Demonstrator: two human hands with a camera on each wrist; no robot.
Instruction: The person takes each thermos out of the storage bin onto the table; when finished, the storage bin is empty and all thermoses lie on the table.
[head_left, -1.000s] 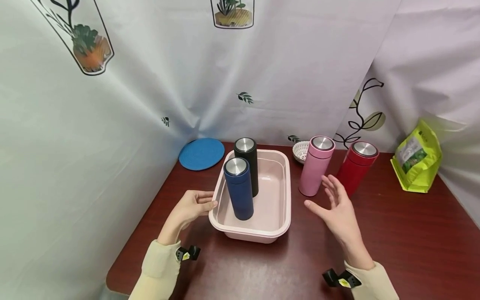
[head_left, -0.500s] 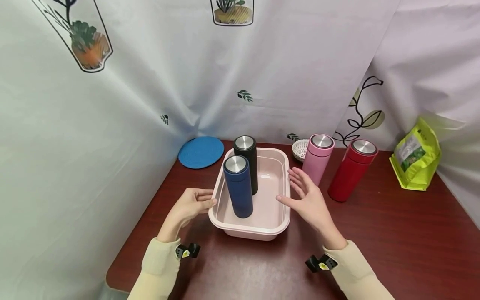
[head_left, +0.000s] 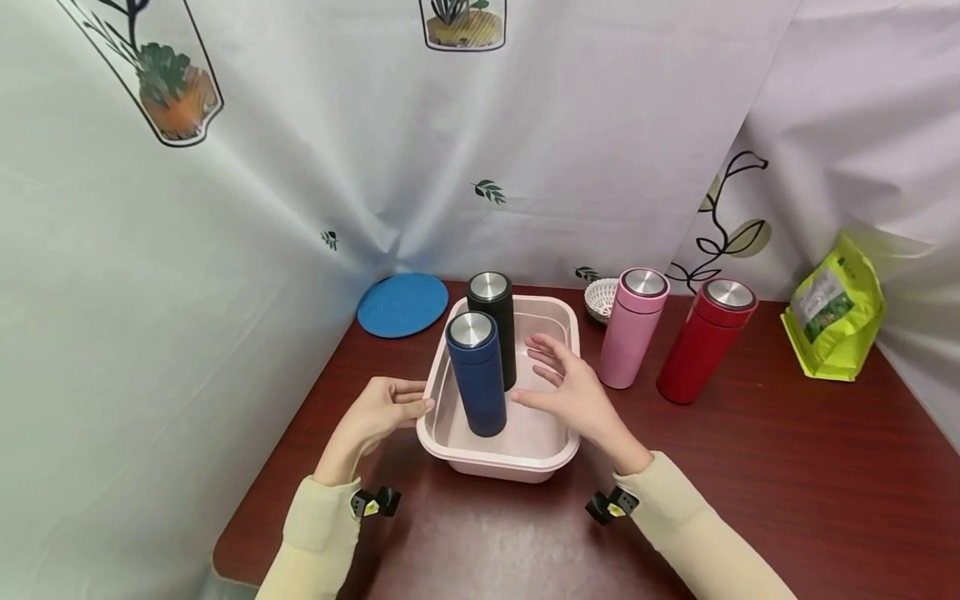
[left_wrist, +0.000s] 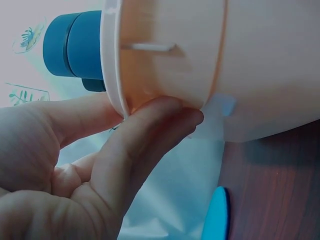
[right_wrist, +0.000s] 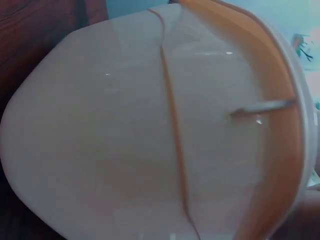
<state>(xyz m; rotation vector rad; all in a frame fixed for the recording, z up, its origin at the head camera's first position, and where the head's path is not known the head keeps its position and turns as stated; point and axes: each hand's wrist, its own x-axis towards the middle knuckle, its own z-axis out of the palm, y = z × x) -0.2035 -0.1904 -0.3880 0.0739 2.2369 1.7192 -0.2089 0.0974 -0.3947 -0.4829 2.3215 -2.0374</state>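
Observation:
A pale pink plastic basin (head_left: 536,417) stands on the table, with a blue thermos (head_left: 480,383) and a black thermos (head_left: 501,321) upright in its left half. My left hand (head_left: 382,412) grips the basin's left rim; the left wrist view shows the thumb over the rim (left_wrist: 111,50) and fingers against the outer wall. Over the basin's right half is my right hand (head_left: 573,396), fingers spread and thumb pointing at the blue thermos, a small gap away. Only the basin's outer wall (right_wrist: 115,135) fills most of the right wrist view.
To the right of the basin stand a pink thermos (head_left: 630,342) and a red thermos (head_left: 701,350). Behind the pink one sits a small white woven basket (head_left: 598,298). A blue round placemat (head_left: 402,306) lies back left, and a green pouch (head_left: 836,312) stands far right.
My right hand has moved left from beside the pink thermos, over the basin's right rim, and close to the blue thermos. The left hand and basin have stayed in place.

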